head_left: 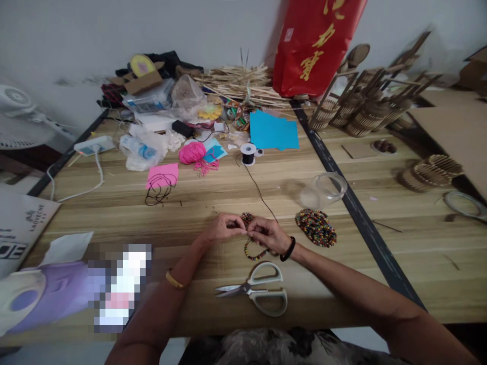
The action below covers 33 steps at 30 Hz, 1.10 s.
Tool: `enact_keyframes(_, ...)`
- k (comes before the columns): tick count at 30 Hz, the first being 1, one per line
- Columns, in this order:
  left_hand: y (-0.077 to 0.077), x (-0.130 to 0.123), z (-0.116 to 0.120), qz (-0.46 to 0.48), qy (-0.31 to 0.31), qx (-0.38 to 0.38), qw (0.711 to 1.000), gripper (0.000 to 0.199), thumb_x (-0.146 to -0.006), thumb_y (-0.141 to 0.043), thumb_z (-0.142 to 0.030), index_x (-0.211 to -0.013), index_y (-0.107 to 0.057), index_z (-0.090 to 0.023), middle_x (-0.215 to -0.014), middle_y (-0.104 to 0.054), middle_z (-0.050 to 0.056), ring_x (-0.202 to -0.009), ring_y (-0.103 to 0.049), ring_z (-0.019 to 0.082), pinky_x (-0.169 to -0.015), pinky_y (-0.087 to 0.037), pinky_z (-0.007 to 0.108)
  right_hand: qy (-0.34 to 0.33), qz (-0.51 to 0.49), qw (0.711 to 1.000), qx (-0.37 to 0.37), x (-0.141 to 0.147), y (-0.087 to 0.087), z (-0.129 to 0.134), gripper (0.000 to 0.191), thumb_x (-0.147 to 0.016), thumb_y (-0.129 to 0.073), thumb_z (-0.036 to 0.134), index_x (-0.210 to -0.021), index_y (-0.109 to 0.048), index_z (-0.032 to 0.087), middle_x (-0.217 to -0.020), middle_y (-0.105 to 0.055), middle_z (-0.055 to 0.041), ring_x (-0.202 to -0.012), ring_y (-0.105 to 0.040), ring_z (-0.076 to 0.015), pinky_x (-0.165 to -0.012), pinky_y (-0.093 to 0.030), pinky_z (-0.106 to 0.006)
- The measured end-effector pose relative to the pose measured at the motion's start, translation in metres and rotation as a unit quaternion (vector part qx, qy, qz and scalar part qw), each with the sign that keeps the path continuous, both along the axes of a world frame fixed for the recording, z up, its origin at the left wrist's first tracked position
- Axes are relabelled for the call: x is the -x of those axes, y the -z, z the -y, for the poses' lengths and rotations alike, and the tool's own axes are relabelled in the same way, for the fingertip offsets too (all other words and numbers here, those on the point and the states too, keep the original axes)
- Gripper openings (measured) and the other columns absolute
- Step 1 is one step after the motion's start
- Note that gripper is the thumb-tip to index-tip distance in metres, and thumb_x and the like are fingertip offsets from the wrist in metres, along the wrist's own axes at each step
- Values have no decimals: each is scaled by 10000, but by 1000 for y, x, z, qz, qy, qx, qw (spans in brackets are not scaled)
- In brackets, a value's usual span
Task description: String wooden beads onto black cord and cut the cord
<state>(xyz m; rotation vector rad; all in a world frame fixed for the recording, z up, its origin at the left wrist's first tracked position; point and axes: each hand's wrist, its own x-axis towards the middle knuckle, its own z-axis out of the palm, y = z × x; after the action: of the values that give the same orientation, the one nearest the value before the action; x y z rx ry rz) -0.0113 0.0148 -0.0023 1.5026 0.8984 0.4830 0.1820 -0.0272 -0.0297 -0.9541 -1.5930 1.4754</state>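
Note:
My left hand (227,226) and my right hand (270,235) meet fingertip to fingertip over the table, both closed in a pinch. Between them is a thin black cord (261,190), which runs from a spool (248,154) down to my right hand; its ends are too fine to follow. A string of multicoloured beads (254,257) curves on the table under my hands, partly hidden by them. Nearer to me lie white-handled scissors (247,289), blades apart and pointing left. A coiled pile of bead strands (316,227) rests right of my right hand.
Clear plastic lids (331,186) lie beyond the bead pile. Pink yarn (192,152), blue paper (274,131) and a pink sheet with black cord (162,176) are farther back. A pixelated, phone-like object (124,289) is left. Woven baskets (369,109) stand back right.

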Motion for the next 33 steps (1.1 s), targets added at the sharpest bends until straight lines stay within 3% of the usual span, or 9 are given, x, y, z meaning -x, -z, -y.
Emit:
enact_keyframes(4,7,2,-3,16,-55,-12,998,212,-659,-726,-289,-706,-635,-104,-691,-645,30,-635,-574,103,-635,-444,211,17,-19,999,36,1,0,0,204,-799,-617,347,-792,-546,156,-564,-498,51,-428,-448,-43,-395,-362,-138)
enact_keyframes(8,13,2,-4,17,-131,-65,989,196,-688,-706,-285,-709,-623,-109,-678,-635,21,-631,-564,98,-624,-442,202,53,-39,995,81,1,2,-2,293,-743,-663,406,-845,-560,151,-613,-541,34,-448,-499,-56,-406,-415,-152)
enact_keyframes(11,13,2,-4,-13,-151,-104,983,153,-719,-675,-254,-730,-632,-107,-678,-637,24,-624,-563,99,-610,-440,198,65,-38,993,90,1,2,-3,312,-734,-669,424,-836,-570,147,-621,-561,22,-455,-516,-62,-407,-427,-157)
enact_keyframes(22,6,2,-5,-123,-129,-246,953,75,-764,-635,-178,-752,-681,-120,-701,-648,36,-595,-535,94,-564,-406,194,95,10,995,-28,-2,1,-5,205,-814,-605,355,-770,-589,156,-694,-541,-1,-497,-486,-65,-458,-413,-189)
enact_keyframes(28,5,2,-8,-174,-84,-264,945,64,-749,-640,-129,-777,-698,-137,-728,-645,31,-594,-520,93,-582,-412,206,91,-25,993,64,-1,5,-4,251,-761,-653,385,-845,-580,160,-630,-559,19,-467,-511,-73,-411,-406,-174)
enact_keyframes(33,7,2,-11,-187,-72,-244,949,84,-739,-635,-117,-798,-693,-130,-738,-639,34,-627,-548,103,-592,-428,210,91,-52,990,94,-1,6,-5,296,-713,-700,394,-842,-589,151,-635,-596,14,-482,-558,-74,-441,-458,-171)
